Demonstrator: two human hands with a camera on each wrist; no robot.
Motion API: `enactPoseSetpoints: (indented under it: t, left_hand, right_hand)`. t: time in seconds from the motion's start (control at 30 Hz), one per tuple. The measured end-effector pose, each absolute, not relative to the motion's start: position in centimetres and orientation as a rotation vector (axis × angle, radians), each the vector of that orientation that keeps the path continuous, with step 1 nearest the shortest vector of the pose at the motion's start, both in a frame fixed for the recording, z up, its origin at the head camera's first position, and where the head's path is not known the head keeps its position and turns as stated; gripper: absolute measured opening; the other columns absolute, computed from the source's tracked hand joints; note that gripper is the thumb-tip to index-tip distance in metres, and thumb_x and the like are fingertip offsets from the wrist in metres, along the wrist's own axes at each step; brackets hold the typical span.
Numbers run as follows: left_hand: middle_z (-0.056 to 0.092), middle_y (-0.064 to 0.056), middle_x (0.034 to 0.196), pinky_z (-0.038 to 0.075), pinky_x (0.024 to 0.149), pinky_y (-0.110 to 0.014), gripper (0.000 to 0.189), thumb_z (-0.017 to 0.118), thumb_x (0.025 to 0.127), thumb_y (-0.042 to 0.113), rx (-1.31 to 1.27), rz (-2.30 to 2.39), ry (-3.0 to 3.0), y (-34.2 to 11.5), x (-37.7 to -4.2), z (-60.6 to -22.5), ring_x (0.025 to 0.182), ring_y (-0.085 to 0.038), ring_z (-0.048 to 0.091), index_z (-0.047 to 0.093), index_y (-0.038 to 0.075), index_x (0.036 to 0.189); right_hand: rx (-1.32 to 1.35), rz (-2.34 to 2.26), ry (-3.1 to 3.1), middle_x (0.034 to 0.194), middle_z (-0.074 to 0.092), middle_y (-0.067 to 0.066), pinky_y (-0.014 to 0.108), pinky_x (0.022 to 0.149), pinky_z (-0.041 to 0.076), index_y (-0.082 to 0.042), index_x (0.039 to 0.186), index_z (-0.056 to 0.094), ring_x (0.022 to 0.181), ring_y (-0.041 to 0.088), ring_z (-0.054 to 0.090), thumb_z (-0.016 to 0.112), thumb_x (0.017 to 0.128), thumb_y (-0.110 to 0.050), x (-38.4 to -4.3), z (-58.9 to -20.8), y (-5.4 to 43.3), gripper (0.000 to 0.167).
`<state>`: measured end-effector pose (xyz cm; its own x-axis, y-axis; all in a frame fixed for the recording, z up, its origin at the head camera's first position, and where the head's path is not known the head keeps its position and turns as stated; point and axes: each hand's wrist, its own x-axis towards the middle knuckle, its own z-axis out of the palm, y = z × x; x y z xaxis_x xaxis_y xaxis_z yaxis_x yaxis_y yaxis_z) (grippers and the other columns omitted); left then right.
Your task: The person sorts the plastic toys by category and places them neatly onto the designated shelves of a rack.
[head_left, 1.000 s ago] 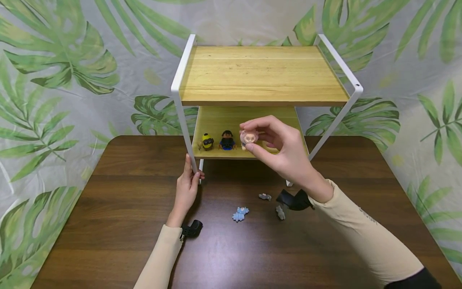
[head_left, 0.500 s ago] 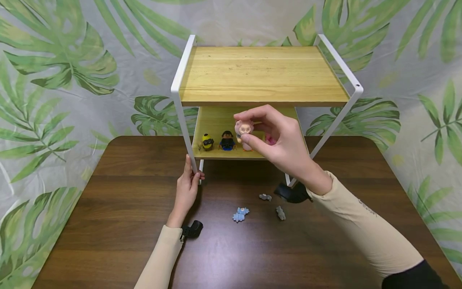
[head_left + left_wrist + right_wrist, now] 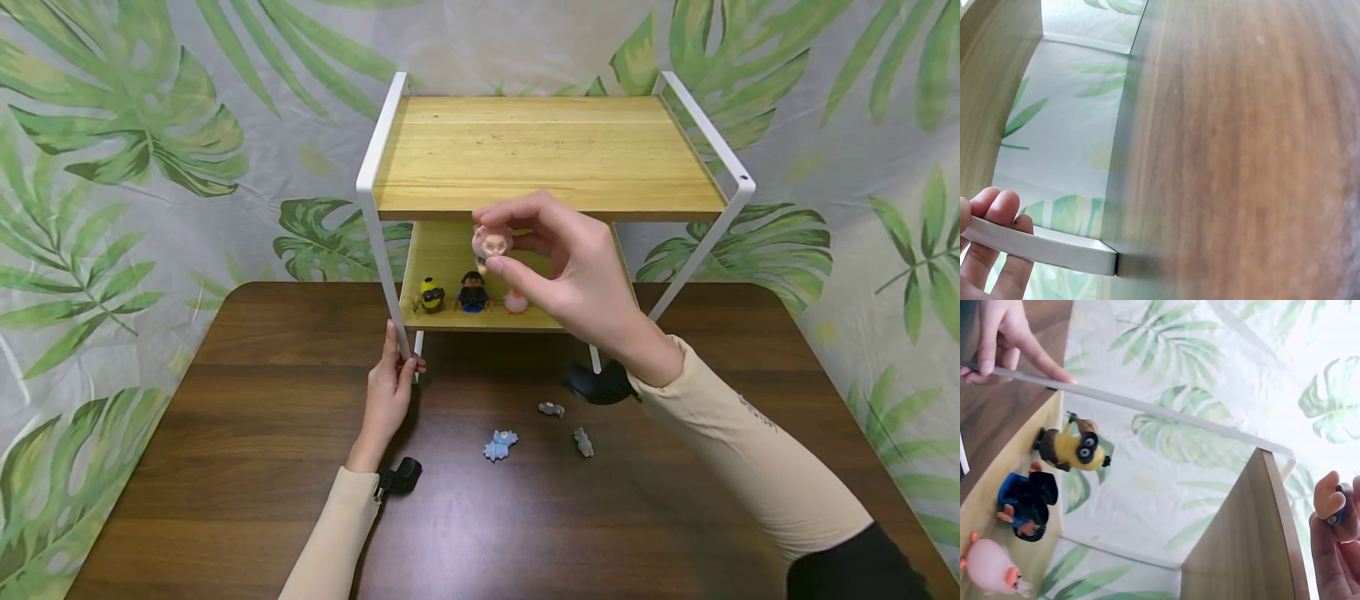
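My right hand [image 3: 577, 271] pinches a small figurine [image 3: 491, 243] with a pink hood and pale face between thumb and fingertips. It is held in front of the lower shelf, just under the top board's front edge. On that lower shelf [image 3: 450, 250] stand a yellow Minion figure [image 3: 431, 295], a dark-haired figure in blue [image 3: 472, 295] and a pink bird figure [image 3: 515, 302]. My left hand [image 3: 386, 396] holds the shelf unit's white front leg [image 3: 384, 275]; in the left wrist view its fingers curl round the white bar [image 3: 1054, 251].
The shelf unit's upper wooden board [image 3: 540, 154] overhangs the figures. In front, on the dark wood table [image 3: 300, 517], lie light-blue pieces [image 3: 500, 445] and two small grey pieces, one nearer the shelf [image 3: 551, 409] and one to the right [image 3: 583, 442]. A leaf-print cloth [image 3: 135, 125] hangs behind.
My right hand has moved up and left with the pink-hooded figurine, uncovering the pink bird figure. A bright pink thing seen behind the hand is now hidden. The left hand stays put.
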<state>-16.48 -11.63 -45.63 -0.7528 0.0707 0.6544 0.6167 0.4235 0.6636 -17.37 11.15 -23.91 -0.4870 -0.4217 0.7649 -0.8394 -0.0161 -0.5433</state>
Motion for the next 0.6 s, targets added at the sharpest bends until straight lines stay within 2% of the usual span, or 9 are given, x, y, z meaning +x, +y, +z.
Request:
enactPoseSetpoints:
  t: [0.27,0.6]
  left_hand:
    - [0.059,-0.027,0.076,0.054,0.061,-0.050,0.109,0.052,0.087,-0.021,-0.592,-1.313,-2.127,-11.7,-16.5,-45.6,0.065,-0.038,0.062,0.002,0.057,0.146]
    - [0.059,-0.027,0.076,0.054,0.061,-0.051,0.111,0.052,0.086,-0.021,-0.587,-1.318,-2.133,-11.6,-16.5,-45.6,0.066,-0.039,0.062,0.002,0.057,0.146]
  right_hand:
    - [1.327,1.521,-1.864,0.107,0.064,0.017,0.037,0.082,0.053,0.013,0.108,0.059,0.085,0.023,0.060,0.064,0.083,0.015,-18.1,-23.1,10.3,0.026]
    - [1.313,1.521,-1.864,0.102,0.065,0.012,0.036,0.079,0.054,0.011,0.107,0.061,0.086,0.020,0.062,0.064,0.084,0.012,-18.8,-22.2,9.1,0.023]
